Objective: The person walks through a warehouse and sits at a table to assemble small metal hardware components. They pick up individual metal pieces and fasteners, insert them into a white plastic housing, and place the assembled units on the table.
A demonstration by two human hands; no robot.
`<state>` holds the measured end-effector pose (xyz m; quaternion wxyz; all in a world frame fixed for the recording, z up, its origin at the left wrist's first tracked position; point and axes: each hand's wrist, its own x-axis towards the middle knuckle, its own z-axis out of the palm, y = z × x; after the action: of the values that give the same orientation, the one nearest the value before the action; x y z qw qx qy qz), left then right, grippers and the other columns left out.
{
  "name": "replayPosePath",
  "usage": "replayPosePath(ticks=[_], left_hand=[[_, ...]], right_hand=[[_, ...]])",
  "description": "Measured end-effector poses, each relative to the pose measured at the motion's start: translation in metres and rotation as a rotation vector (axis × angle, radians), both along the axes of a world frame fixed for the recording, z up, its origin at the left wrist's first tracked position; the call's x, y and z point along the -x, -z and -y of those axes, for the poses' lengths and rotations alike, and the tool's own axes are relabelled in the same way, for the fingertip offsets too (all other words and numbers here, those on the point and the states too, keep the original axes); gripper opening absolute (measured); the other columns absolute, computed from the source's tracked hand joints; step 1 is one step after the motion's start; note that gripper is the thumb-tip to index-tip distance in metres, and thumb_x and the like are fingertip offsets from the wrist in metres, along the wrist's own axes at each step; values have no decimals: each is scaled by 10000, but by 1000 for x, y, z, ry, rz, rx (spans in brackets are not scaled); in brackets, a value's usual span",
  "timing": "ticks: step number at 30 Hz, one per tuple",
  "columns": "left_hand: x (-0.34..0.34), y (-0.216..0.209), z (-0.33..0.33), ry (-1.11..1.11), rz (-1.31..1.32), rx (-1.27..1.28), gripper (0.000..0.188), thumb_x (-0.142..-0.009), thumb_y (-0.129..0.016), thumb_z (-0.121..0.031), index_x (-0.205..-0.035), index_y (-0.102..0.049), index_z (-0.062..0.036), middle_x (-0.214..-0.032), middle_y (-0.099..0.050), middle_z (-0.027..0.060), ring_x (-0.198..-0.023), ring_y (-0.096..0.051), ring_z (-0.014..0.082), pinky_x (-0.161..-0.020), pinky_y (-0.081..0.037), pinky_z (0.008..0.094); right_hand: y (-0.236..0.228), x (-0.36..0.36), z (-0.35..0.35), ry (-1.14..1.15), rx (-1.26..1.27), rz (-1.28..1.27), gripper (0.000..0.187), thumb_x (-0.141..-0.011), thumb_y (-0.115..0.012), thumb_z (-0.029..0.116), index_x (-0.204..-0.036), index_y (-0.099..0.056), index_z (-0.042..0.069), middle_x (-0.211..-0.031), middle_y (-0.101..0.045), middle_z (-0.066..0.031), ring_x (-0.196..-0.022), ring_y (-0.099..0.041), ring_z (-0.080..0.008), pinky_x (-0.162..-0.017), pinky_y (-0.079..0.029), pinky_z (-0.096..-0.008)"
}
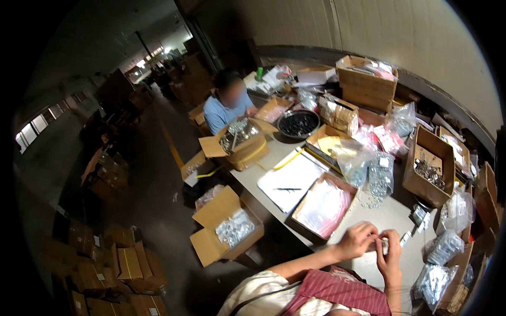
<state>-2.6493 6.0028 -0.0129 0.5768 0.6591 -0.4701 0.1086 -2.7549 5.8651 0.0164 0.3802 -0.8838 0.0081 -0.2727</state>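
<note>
My left hand [358, 240] and my right hand [390, 254] meet over the near end of the table [370, 264], fingertips almost touching. Both have their fingers curled in a pinch around a small pale thing [385, 244]; it is mostly covered, and its kind is too small to tell. Just left of my left hand lies an open carton [323, 204] filled with clear plastic bags. Beyond my right hand are a small silvery device [420, 217] and a thin pale strip [405, 238].
Small loose parts lie beside a clear bag of metal parts [380, 175]. A carton of metal pieces [429, 166] stands right. Paper with a pen [288, 189] lies left. A co-worker in blue [224, 112] sits across, near a black bowl [298, 124]. An open carton [227, 226] stands below the left edge.
</note>
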Motion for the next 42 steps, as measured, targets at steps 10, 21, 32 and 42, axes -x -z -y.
replayPosePath(ticks=[10, 21, 32, 42], left_hand=[[-4, -31, -123, -441, -304, -89, 88, -972, -601, -69, -954, -641, 8, -918, -699, 125, -830, -686, 211, -719, -528, 317], [-47, 37, -270, -324, -1330, 884, 202, -1045, -516, -202, -1152, -617, -64, -1040, -659, 42, -1025, -628, 214, -908, -496, 430], [-84, 113, -393, -518, -1440, 1157, 351, -1047, -452, -144, -1352, -533, 10, -1399, -566, 147, -1304, -542, 275, -1156, -393, 469], [-126, 228, -456, -1325, -1019, 317, 314, -955, -599, -15, -1264, -604, 39, -1382, -563, 188, -1226, -556, 310, -1041, -443, 401]], right_hand=[[-15, -76, -56, -497, 139, 158, 188, -769, -687, 11, -900, -552, 15, -860, -541, -147, -876, -528, -374, -854, -438, -452], [62, -182, -108, -460, -266, -382, 182, -911, -697, 157, -953, -622, -4, -920, -652, -168, -867, -653, -312, -785, -507, -379], [179, -201, -78, -254, 528, -684, 626, -862, -754, 268, -1336, -425, 28, -1057, -607, -263, -880, -656, -461, -771, -547, -508], [149, -182, -64, -154, -276, -480, 316, -1027, -593, 124, -1305, -635, -20, -1191, -714, -211, -1102, -687, -239, -956, -505, -324]])
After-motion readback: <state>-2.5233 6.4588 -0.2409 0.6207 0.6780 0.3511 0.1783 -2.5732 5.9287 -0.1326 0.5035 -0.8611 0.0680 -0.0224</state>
